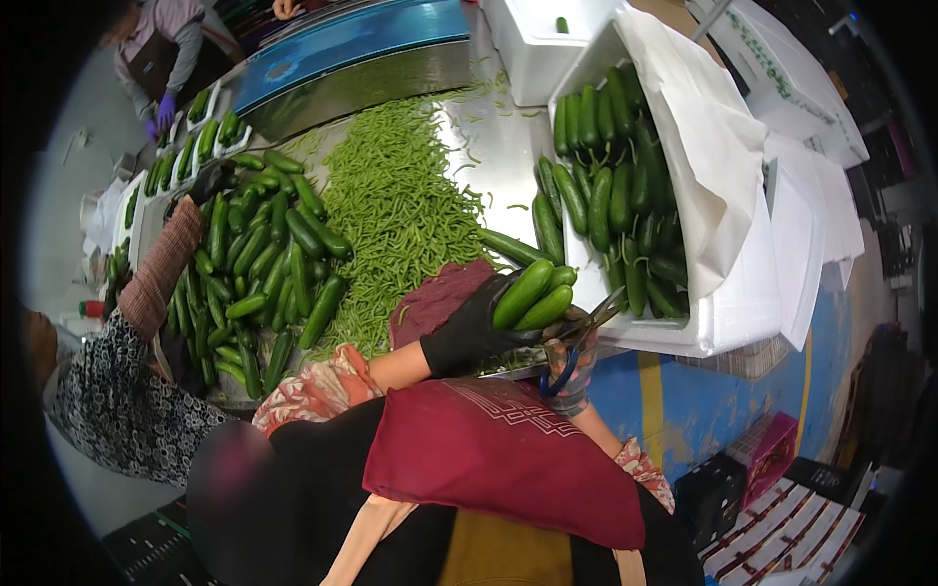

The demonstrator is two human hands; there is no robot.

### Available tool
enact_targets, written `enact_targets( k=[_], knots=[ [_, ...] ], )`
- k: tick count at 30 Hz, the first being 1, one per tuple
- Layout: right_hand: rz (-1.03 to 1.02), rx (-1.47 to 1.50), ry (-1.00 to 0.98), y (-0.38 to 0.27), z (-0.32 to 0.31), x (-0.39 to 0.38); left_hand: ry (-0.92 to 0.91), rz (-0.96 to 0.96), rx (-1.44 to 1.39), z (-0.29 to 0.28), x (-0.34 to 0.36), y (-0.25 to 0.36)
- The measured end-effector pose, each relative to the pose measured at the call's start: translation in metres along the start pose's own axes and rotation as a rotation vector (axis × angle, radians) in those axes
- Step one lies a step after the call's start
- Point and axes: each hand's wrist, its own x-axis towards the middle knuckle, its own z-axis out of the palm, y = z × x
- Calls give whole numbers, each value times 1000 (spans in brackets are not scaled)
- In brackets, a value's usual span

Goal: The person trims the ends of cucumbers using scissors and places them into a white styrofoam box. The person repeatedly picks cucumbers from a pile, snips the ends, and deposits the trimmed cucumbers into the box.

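Observation:
Wrapped in a black glove, my left hand (469,327) is closed round a small bunch of green cucumbers (528,293), held above the near edge of the table. Close beside it, my right hand (575,386), in a patterned glove, grips scissors (606,311) with blue handles; their blades point up and right, toward a foam box. That white foam box (731,317) lies tipped toward the table, full of cucumbers (630,186). A dark red cloth (430,305) lies behind my left hand.
Thin green peppers or beans (401,186) cover the table's middle. A heap of cucumbers (264,254) lies left, where a co-worker's arm (161,264) reaches in. Another person's purple-gloved hand (166,109) is near packed trays (205,142). Crates (767,454) stand at lower right.

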Motion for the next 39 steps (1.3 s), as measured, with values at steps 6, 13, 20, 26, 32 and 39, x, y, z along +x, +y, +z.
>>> enact_targets(
  k=[6,13,20,26,32,39],
  knots=[
    [616,1019,-397,24,-29,32,299,-130,383,-17,-25,22],
    [590,865,174,38,-13,28,336,-350,510,-35,-52,37],
    [737,884,-119,55,3,41,328,-419,580,-42,-77,30],
    [231,-584,234,68,22,37,309,-526,506,-42,-90,21],
    [545,82,224,72,8,37,339,-522,411,-49,-102,8],
    [495,-486,-6,48,51,98,398,-721,183,-75,-152,-28]
  ],
)
